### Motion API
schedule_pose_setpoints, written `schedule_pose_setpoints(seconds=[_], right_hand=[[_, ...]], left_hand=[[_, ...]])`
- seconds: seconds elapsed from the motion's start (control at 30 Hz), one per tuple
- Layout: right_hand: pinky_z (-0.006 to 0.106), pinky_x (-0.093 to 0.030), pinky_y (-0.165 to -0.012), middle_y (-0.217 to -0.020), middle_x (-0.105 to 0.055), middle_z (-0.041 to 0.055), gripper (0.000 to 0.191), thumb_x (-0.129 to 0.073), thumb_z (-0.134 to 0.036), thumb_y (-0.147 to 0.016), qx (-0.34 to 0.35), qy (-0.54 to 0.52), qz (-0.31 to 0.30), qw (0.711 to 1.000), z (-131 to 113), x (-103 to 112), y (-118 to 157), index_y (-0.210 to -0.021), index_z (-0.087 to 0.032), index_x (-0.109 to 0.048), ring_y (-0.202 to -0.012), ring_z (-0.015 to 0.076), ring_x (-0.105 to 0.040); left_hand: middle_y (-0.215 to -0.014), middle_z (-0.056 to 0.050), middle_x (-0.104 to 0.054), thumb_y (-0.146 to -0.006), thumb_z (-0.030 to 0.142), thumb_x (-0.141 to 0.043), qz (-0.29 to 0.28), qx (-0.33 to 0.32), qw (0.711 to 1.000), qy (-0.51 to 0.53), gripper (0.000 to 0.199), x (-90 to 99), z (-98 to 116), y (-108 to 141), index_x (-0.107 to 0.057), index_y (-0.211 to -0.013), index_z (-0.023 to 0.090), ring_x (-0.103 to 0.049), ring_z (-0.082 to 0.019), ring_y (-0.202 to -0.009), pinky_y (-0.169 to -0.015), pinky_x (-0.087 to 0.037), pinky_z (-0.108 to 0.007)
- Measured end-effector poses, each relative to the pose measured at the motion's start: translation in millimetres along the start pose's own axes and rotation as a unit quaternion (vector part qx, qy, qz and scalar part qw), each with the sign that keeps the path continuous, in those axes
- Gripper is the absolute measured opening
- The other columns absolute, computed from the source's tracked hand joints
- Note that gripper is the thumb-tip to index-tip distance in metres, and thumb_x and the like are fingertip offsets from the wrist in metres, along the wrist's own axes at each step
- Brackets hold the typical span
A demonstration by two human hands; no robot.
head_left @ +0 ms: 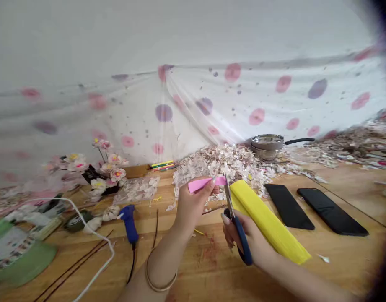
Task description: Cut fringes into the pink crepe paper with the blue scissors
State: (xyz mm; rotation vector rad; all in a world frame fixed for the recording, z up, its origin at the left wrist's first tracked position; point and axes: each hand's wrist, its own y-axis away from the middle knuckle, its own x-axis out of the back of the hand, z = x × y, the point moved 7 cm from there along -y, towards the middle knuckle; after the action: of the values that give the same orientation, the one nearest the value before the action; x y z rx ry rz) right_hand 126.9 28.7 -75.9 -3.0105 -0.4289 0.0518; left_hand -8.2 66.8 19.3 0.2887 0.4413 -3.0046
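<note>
Between the thumb and fingers of my left hand is a strip of pink paper, held out level toward the right. My right hand grips dark blue-handled scissors, their blades pointing up and away. The blades meet the right end of the pink strip; whether they are parted there I cannot tell. A folded yellow crepe paper bundle lies on the table just beyond my right hand, partly hidden by it.
A blue glue gun lies left of my left arm, near a white cable. Artificial flowers stand behind it. Petals are heaped along the back beside metal bowls. Two black phones lie at right.
</note>
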Motion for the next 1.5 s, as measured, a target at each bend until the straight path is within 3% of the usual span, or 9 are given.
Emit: schedule_pose_setpoints(seconds=[0.33, 0.5, 0.77, 0.9, 1.07, 1.2, 1.27, 1.37, 1.5], right_hand=[[0.024, -0.04, -0.04, -0.046, -0.041, -0.0095, 0.053, -0.064, -0.07, -0.079, -0.05, 0.009, 0.01, 0.999, 4.6, -1.4, -2.7, -0.065, -0.025, -0.039, -0.039, 0.0107, -0.045], [0.026, -0.035, -0.045, -0.05, -0.045, -0.0066, 0.049, -0.059, -0.066, -0.082, -0.053, 0.117, 0.002, 0.992, 6.2, 0.0, -2.7, -0.065, -0.025, -0.039, -0.044, 0.0119, -0.044], [0.028, -0.027, -0.053, -0.067, -0.066, 0.0041, 0.024, -0.055, -0.036, -0.088, -0.052, 0.467, -0.056, 0.881, -2.0, -0.5, -2.9, -0.07, -0.02, -0.055, -0.057, 0.015, -0.049], [0.029, -0.031, -0.057, -0.079, -0.074, 0.007, 0.013, -0.059, -0.03, -0.084, 0.0, 0.536, -0.128, 0.835, -0.8, -17.6, 5.5, -0.08, -0.021, -0.067, -0.067, 0.0207, -0.064], [0.032, -0.044, -0.068, -0.097, -0.075, 0.0106, 0.019, -0.063, -0.026, -0.08, 0.026, 0.553, -0.181, 0.813, 6.5, -30.3, 17.2, -0.095, -0.02, -0.072, -0.086, 0.0281, -0.071], [0.035, -0.049, -0.076, -0.095, -0.073, 0.0102, 0.018, -0.058, -0.03, -0.086, 0.078, 0.476, -0.173, 0.859, -7.0, -29.5, 16.6, -0.093, -0.02, -0.071, -0.088, 0.0267, -0.069], [0.034, -0.051, -0.072, -0.089, -0.071, 0.01, 0.024, -0.054, -0.036, -0.091, 0.088, 0.383, -0.133, 0.91, -14.7, -18.6, 8.0, -0.088, -0.019, -0.069, -0.081, 0.0234, -0.067], [0.03, -0.052, -0.06, -0.079, -0.068, 0.0072, 0.041, -0.052, -0.056, -0.092, 0.042, 0.141, -0.024, 0.989, -15.5, 12.3, -10.5, -0.089, -0.018, -0.065, -0.068, 0.0189, -0.064], [0.026, -0.05, -0.053, -0.067, -0.063, 0.001, 0.044, -0.067, -0.062, -0.082, 0.062, -0.069, 0.081, 0.992, -19.6, 42.4, -23.9, -0.078, -0.018, -0.061, -0.056, 0.0128, -0.059]], left_hand=[[-0.067, -0.004, -0.076, -0.07, 0.039, -0.085, 0.008, -0.004, 1.0, 0.004, 0.028, 6.1, -4.5, -6.1, -0.077, -0.079, 0.013, -0.072, -0.015, -0.064, -0.065, -0.06, -0.025], [-0.068, -0.005, -0.076, -0.066, 0.043, -0.088, 0.046, -0.015, 0.999, 0.002, 0.036, 21.3, 3.7, -13.0, -0.077, -0.081, 0.012, -0.072, -0.017, -0.063, -0.066, -0.061, -0.028], [-0.066, -0.005, -0.075, -0.066, 0.042, -0.087, 0.087, -0.06, 0.994, -0.017, 0.033, 43.8, 26.1, -18.0, -0.077, -0.078, 0.012, -0.071, -0.016, -0.061, -0.059, -0.056, -0.024], [-0.07, -0.008, -0.077, -0.071, 0.046, -0.083, 0.035, -0.021, 0.998, -0.053, 0.035, 37.5, 19.0, -18.4, -0.077, -0.079, 0.012, -0.073, -0.018, -0.065, -0.061, -0.056, -0.025], [-0.077, -0.011, -0.079, -0.078, 0.049, -0.077, -0.04, 0.05, 0.991, -0.121, 0.041, 26.9, 2.6, -18.9, -0.078, -0.096, 0.012, -0.075, -0.022, -0.075, -0.062, -0.053, -0.025], [-0.083, -0.012, -0.079, -0.08, 0.049, -0.073, -0.083, 0.09, 0.984, -0.128, 0.041, 14.7, -7.1, -15.6, -0.077, -0.095, 0.012, -0.075, -0.023, -0.078, -0.064, -0.052, -0.026], [-0.084, -0.013, -0.079, -0.081, 0.053, -0.071, -0.107, 0.109, 0.981, -0.121, 0.043, 5.9, -13.8, -11.4, -0.077, -0.095, 0.012, -0.075, -0.025, -0.081, -0.065, -0.052, -0.028], [-0.088, -0.012, -0.079, -0.08, 0.059, -0.07, -0.128, 0.129, 0.978, -0.098, 0.049, -8.6, -27.5, -2.4, -0.076, -0.096, 0.013, -0.073, -0.028, -0.091, -0.078, -0.054, -0.034], [-0.099, -0.01, -0.078, -0.079, 0.065, -0.068, -0.122, 0.159, 0.978, -0.053, 0.055, -27.5, -52.7, 13.7, -0.075, -0.098, 0.014, -0.069, -0.029, -0.105, -0.1, -0.047, -0.04]])
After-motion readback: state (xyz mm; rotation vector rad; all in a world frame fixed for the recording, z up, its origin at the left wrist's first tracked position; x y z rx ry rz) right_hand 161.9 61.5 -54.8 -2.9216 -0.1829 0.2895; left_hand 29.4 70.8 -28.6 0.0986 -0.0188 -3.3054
